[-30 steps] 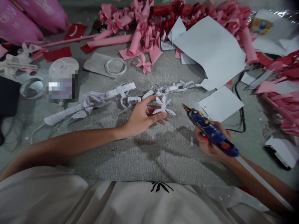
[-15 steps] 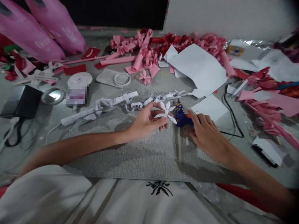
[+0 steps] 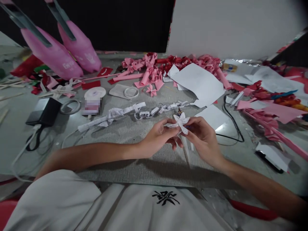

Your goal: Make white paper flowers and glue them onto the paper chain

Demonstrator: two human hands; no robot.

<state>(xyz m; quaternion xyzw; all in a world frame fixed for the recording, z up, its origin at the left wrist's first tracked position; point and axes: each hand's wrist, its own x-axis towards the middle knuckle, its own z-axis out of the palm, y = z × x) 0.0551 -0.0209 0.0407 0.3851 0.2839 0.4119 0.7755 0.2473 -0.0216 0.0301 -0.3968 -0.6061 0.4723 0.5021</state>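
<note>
A white paper flower (image 3: 181,122) with pointed petals is held up in front of me over the middle of the table. My left hand (image 3: 160,136) pinches it from the left, the lower fingers loosely curled. From the other side, my right hand (image 3: 203,138) grips its right petals between thumb and fingers. Just behind the flower the nozzle of a glue gun (image 3: 179,111) shows; the flower and right hand hide the rest of it. White paper strips (image 3: 154,111), looped and curled, lie beyond my hands, beside a rolled white paper stick (image 3: 93,124).
Pink and red paper flowers (image 3: 151,69) are heaped along the back, near large white sheets (image 3: 199,81). Two pink bottles (image 3: 81,48) lean at the back left. A black adapter (image 3: 44,110) with cables sits left; a black cord (image 3: 234,117) curves at right.
My right hand has let go of the glue gun and moved left to take hold of the flower. My left hand still holds the flower. The camera view has tilted up somewhat.
</note>
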